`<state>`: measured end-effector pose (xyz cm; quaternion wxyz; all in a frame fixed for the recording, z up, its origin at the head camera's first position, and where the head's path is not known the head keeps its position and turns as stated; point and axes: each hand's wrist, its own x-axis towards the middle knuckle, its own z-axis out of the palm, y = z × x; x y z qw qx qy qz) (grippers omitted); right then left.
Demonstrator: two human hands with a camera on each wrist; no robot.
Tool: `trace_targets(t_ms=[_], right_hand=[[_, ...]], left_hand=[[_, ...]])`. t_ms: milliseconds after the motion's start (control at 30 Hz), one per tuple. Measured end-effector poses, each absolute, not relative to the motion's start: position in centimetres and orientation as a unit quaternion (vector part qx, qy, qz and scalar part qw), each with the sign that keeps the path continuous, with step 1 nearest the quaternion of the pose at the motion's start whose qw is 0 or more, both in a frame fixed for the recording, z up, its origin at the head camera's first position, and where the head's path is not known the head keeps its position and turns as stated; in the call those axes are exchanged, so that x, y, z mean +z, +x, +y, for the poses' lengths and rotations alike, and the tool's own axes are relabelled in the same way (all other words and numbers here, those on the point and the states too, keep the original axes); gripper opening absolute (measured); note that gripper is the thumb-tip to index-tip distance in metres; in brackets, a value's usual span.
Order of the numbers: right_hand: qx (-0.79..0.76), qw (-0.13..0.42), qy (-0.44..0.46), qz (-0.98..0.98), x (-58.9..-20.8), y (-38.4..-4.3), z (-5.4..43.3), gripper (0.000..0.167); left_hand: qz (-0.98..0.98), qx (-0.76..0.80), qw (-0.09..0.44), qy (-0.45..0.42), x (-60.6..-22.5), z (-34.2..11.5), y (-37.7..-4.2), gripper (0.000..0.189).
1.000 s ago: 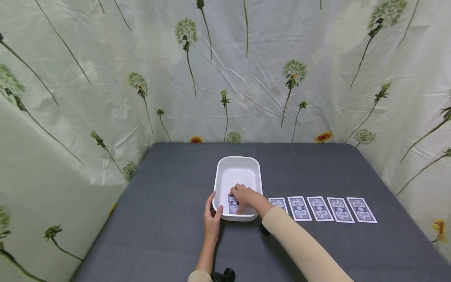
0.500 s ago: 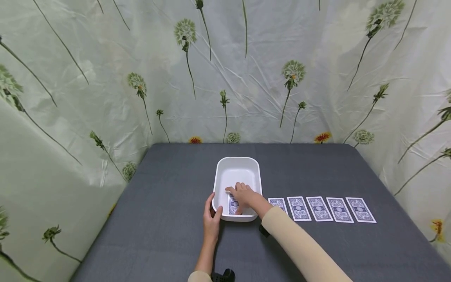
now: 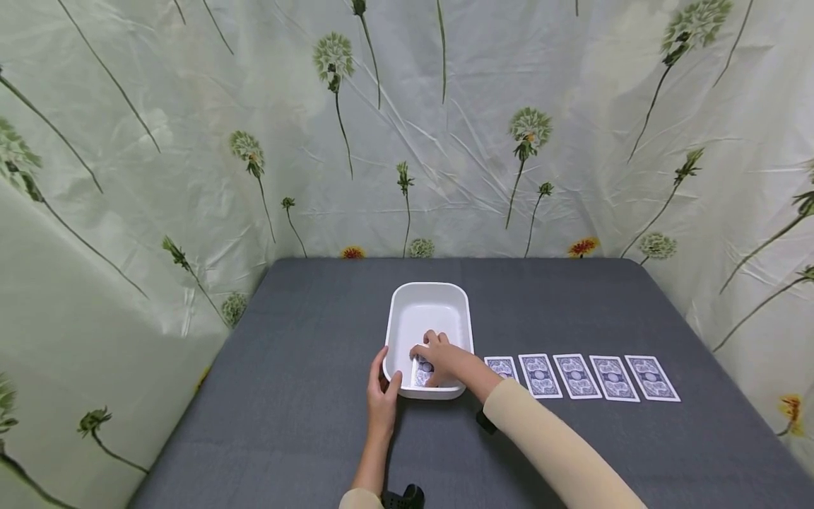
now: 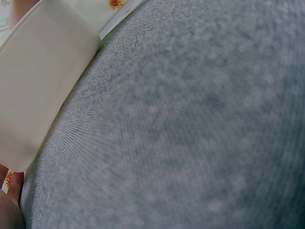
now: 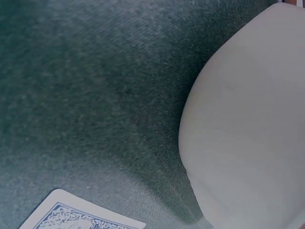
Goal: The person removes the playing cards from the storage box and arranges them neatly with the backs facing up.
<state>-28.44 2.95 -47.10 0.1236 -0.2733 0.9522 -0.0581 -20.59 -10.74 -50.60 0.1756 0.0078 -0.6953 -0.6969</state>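
A white plastic tub (image 3: 432, 307) stands on the table, and my left hand (image 3: 381, 403) holds it at the near left corner, thumb at the near rim. My right hand (image 3: 446, 360) reaches down into the tub's near end. Its thumb and fingers grip a blue-backed playing card (image 3: 422, 375) by its ends, partly covered by the hand. In the left wrist view the tub's outer wall (image 4: 43, 86) shows, with part of the left hand (image 4: 9, 207) at the lower corner. The right wrist view has the tub's wall (image 5: 243, 119) but no right-hand fingers on the card.
Several face-down playing cards (image 3: 540, 376) lie in a row to the right of the tub, the nearest one (image 3: 501, 366) partly behind the right forearm. A grey cloth (image 3: 286, 396) covers the table. Behind it hangs a flower-printed curtain (image 3: 445, 141).
The right hand's index finger, stretched out half a second ago, has come back down to the card's far edge. The left hand and the tub keep their place.
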Motion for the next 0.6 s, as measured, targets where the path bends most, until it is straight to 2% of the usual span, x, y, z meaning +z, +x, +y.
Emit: trace_targets(t_ms=[167, 233, 400, 433, 600], right_hand=[[-0.102, 0.086, -0.305, 0.943, -47.4, -28.3, 3.6, 0.064], [-0.11, 0.041, -0.329, 0.937, -48.5, -28.8, 4.1, 0.069], [-0.124, -0.023, -0.347, 0.929, -48.1, -28.4, 4.6, 0.07], [-0.123, -0.017, -0.34, 0.932, -47.0, -27.8, 4.6, 0.069], [-0.071, -0.055, -0.329, 0.94, -46.2, -27.6, 5.1, 0.073]], left_hand=[[-0.697, -0.695, 0.176, 0.008, -50.6, -10.7, -20.5, 0.048], [-0.699, -0.693, 0.176, 0.009, -50.5, -10.7, -20.5, 0.048], [-0.704, -0.689, 0.173, 0.013, -50.6, -10.7, -20.5, 0.048], [-0.704, -0.688, 0.173, 0.014, -50.6, -10.7, -20.5, 0.048], [-0.705, -0.687, 0.175, 0.013, -50.6, -10.7, -20.6, 0.048]])
